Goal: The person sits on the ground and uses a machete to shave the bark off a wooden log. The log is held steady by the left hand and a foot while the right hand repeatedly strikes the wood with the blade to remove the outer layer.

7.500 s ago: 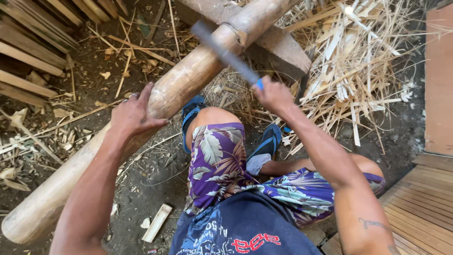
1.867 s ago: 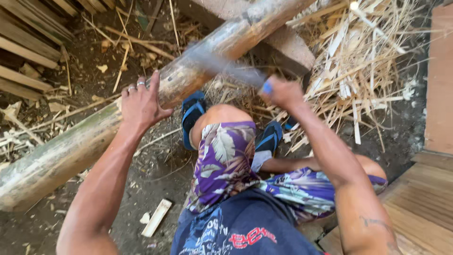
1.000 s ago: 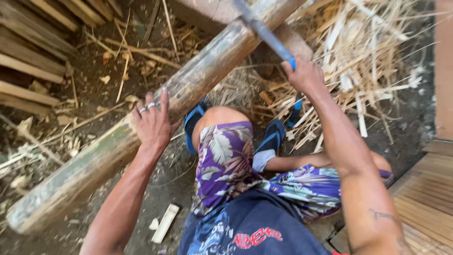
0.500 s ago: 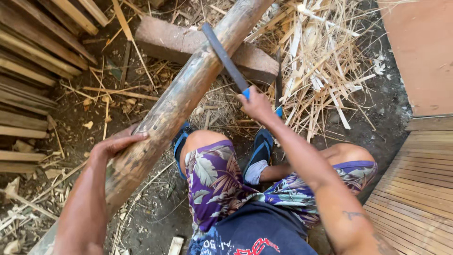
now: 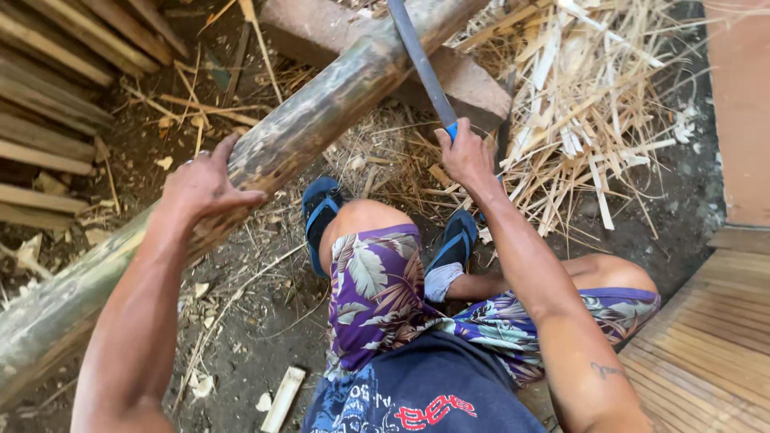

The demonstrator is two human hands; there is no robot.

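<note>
You are sitting low on the dirt ground (image 5: 257, 353) with your knees bent and blue flip-flops (image 5: 319, 218) on your feet. Your left hand (image 5: 204, 183) is lying over a long, thick bamboo pole (image 5: 321, 120), fingers curled down on its top, and it is holding the pole steady. The pole is running from the bottom left up to the top middle, and its far part is resting on a block of wood (image 5: 473, 84). Your right hand (image 5: 465, 156) is closed tight around the blue handle of a long knife (image 5: 419, 60). The blade is pointing up and away from you, and it is lying across the pole near the block. You cannot tell from here if the edge is biting into the pole or only touching it. The pole is looking whole, with dark, patchy skin along it, so most of the cutting seems to be left to do. A big heap of pale bamboo strips (image 5: 577, 120) is lying on your right, so some splitting looks done already. Flat wooden slats (image 5: 56, 112) are stacked on your left.
</note>
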